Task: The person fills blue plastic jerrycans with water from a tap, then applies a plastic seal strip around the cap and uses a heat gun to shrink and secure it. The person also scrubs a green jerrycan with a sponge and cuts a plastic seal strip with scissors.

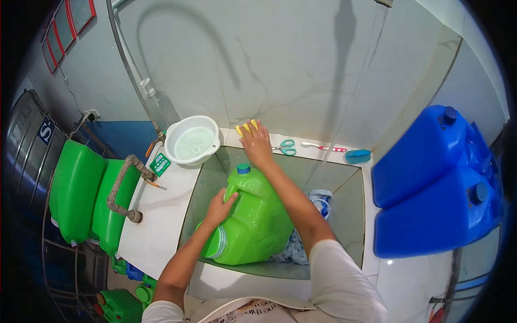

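A large green plastic jug leans on its side in the sink, with a blue-green cap at the top and a wide, pale-rimmed cap at the lower left. The fingers of my left hand are wrapped round the jug's handle. Beyond the jug, at the sink's far ledge, my right hand has its fingers over a yellow sponge. My right forearm passes over the jug and hides part of it. Bluish-white cloth lies beneath the jug on the sink floor.
Left of my right hand stands a white basin of soapy water. Scissors, a red-and-white toothbrush and a blue brush line the ledge. Blue jugs stand right, green jugs left, near a bent pipe.
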Motion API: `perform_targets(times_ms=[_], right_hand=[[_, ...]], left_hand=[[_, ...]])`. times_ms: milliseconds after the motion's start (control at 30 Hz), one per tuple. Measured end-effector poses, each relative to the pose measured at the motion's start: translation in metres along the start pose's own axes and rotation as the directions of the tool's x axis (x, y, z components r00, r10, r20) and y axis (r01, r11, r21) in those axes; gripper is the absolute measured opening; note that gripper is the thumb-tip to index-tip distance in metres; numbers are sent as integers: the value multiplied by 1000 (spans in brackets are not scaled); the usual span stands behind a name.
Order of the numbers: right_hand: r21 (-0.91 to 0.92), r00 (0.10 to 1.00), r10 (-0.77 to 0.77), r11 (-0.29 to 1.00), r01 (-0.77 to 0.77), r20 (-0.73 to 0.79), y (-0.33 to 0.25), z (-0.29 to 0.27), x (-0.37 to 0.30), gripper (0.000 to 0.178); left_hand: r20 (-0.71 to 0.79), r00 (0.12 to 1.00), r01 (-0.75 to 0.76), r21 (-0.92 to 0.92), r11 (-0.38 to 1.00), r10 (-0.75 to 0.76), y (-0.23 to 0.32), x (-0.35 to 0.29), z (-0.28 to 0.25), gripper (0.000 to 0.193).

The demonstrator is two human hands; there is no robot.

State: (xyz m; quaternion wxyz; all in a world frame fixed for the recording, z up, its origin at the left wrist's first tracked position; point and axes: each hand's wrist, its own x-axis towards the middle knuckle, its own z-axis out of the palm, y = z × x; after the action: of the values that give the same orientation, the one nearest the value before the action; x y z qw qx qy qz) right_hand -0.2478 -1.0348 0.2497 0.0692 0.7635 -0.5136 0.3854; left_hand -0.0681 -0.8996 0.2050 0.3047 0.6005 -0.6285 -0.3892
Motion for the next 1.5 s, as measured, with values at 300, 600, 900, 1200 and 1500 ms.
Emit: perform_targets(times_ms=[300, 600, 900, 1200, 1500], right_hand=[[542, 503, 529, 93, -835, 683, 32, -142, -68, 24], [417, 460, 587, 219, -882, 667, 43, -212, -48, 16], [482, 463, 620, 152, -863, 633, 26, -216, -32, 18], [451, 504, 573, 246, -858, 646, 39, -216, -29, 16], [387, 453, 623, 249, -888, 638, 28, -230, -24, 12]], left_hand=[[192, 970, -141, -46, 989, 147, 42, -3, 7, 42], [452, 759, -441, -172, 881, 468, 100, 29, 69, 45], [157, 973, -146, -151, 978, 170, 124, 22, 119, 35], [282, 781, -584, 646, 491, 557, 106, 27, 55, 41], [266, 960, -114, 101, 988, 84, 65, -19, 26, 60]])
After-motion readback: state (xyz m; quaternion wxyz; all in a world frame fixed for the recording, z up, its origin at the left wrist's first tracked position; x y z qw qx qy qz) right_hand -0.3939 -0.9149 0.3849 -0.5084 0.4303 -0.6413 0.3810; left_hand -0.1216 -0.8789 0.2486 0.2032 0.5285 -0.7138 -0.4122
